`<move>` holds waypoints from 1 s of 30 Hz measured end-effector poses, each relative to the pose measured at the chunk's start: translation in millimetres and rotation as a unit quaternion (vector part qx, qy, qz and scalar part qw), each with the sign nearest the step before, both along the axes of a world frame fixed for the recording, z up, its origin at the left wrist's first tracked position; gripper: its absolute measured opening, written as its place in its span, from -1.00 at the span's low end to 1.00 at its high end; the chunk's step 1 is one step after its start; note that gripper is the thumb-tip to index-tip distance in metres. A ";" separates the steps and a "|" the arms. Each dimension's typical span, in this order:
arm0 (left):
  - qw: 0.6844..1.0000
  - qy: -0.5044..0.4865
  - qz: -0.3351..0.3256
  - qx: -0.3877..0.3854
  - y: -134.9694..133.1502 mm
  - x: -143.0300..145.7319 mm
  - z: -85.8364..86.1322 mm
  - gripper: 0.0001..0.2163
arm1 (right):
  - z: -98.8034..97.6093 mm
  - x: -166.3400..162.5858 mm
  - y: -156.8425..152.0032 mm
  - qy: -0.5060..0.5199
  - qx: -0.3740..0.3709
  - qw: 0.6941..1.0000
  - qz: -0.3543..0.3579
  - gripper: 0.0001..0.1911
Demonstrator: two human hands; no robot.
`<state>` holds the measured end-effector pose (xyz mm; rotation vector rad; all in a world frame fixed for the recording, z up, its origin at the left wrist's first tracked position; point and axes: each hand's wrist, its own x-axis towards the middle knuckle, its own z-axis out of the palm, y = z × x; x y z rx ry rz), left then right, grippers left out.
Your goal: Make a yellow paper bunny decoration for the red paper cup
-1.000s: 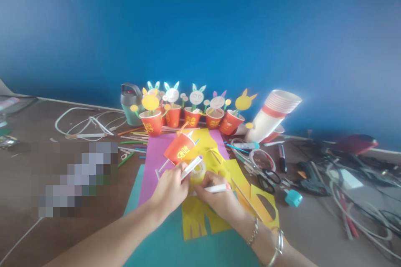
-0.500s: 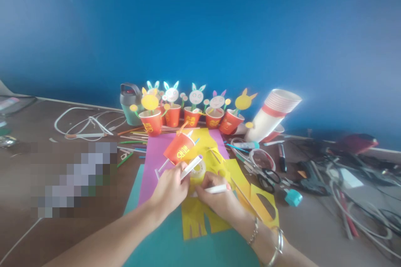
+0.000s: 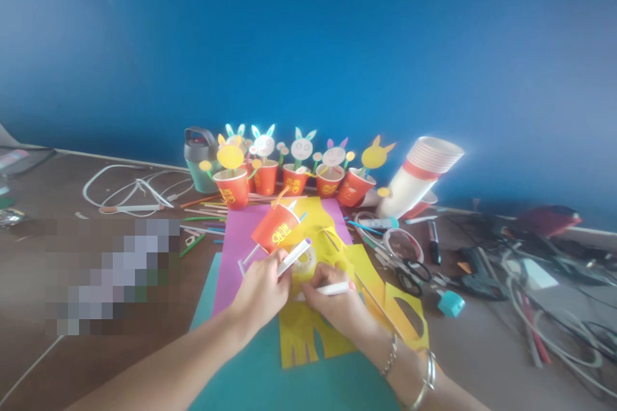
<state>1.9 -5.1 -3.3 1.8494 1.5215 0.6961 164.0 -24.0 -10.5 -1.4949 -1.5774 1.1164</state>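
My left hand (image 3: 265, 286) is closed around a white marker (image 3: 295, 257) whose purple end points up and to the right. In a writing grip, my right hand (image 3: 337, 305) holds another white marker (image 3: 335, 289), its tip low between the two hands. What lies right under that tip is mostly hidden by my fingers. Both hands are over yellow paper (image 3: 299, 334) with cut slits. Just beyond them lie a roll of clear tape (image 3: 304, 261) and a tilted red paper cup (image 3: 274, 228).
Behind stand several red cups with paper rabbit heads (image 3: 303, 149). A leaning stack of white cups (image 3: 419, 173) is at the right, with scissors (image 3: 409, 276), a teal block (image 3: 451, 303) and tangled cables (image 3: 544, 321) nearer. A flask (image 3: 200, 160) stands back left.
Almost nothing differs. My right hand and its marker have shifted very slightly; the left hand stays where it was.
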 end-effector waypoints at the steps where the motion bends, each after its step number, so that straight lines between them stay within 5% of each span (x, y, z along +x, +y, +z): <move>1: 1.000 0.001 0.000 0.001 0.1 0.0 -0.3 -0.94 | 0.5 -0.1 -0.2 -0.002 0.000 1.000 0.002 -0.74; 30: 1.000 -0.010 -0.012 0.014 0.1 -0.6 -0.9 -0.92 | 1.6 -0.2 0.3 -0.015 -0.014 1.000 0.000 -0.74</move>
